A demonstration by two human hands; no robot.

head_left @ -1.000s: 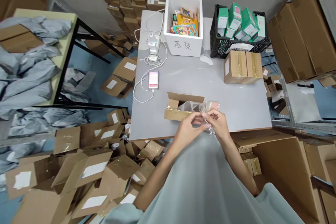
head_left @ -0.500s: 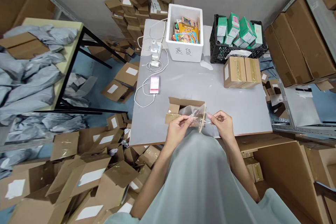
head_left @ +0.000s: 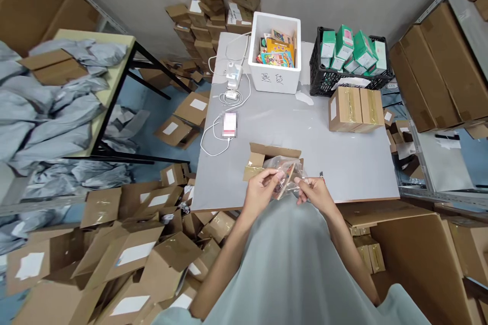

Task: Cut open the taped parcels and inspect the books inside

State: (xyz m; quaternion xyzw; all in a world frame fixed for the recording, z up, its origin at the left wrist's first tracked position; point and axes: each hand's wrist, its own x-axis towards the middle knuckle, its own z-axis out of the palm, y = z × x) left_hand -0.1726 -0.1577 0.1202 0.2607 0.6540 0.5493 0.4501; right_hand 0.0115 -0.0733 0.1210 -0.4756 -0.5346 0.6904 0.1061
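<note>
At the front edge of the grey table (head_left: 263, 127), a clear plastic bag (head_left: 284, 163) hangs between my two hands. Something flat with a pale edge and reddish parts shows through it; its kind is unclear. My left hand (head_left: 262, 190) pinches the bag's left side between thumb and fingers. On the other side my right hand (head_left: 315, 194) closes its fingertips on the film. A small dark object (head_left: 321, 175) shows by the right knuckles, too small to name. Just behind the bag stands an open cardboard box (head_left: 254, 159), partly hidden by it.
A white foam bin (head_left: 274, 78) of booklets and a black crate (head_left: 318, 78) of green boxes stand at the back. Two taped cartons (head_left: 345, 109) sit on the right, a phone (head_left: 229, 125) with cables on the left. Opened cartons (head_left: 129, 254) cover the floor at left.
My right hand has moved slightly left and down, closer to my left hand. The bag is bunched more between them, and reddish contents now show. The view has shifted slightly.
</note>
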